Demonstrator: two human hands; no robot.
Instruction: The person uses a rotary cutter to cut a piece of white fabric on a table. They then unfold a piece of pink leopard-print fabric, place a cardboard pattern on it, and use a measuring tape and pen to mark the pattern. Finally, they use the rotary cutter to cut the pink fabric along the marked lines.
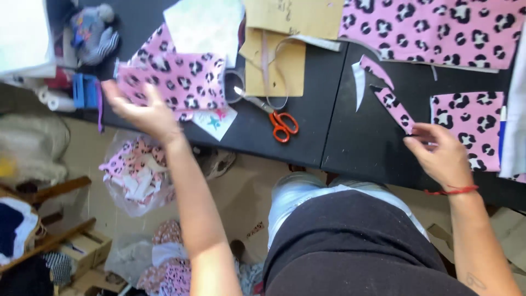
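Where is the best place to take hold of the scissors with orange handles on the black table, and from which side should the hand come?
Take the scissors by the orange handle loops, which point toward the table's near edge, at the person's side. The blades point away, toward the brown cardboard, so coming from the near edge probably keeps fingers off them. The left hand seems nearer.

Clear plastic bag (134, 181) — floor, holding pink scraps.

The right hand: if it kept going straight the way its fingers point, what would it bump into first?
The right hand points up and left; its fingers seem already at the narrow pink leopard-print strip on the black table, so that strip comes first.
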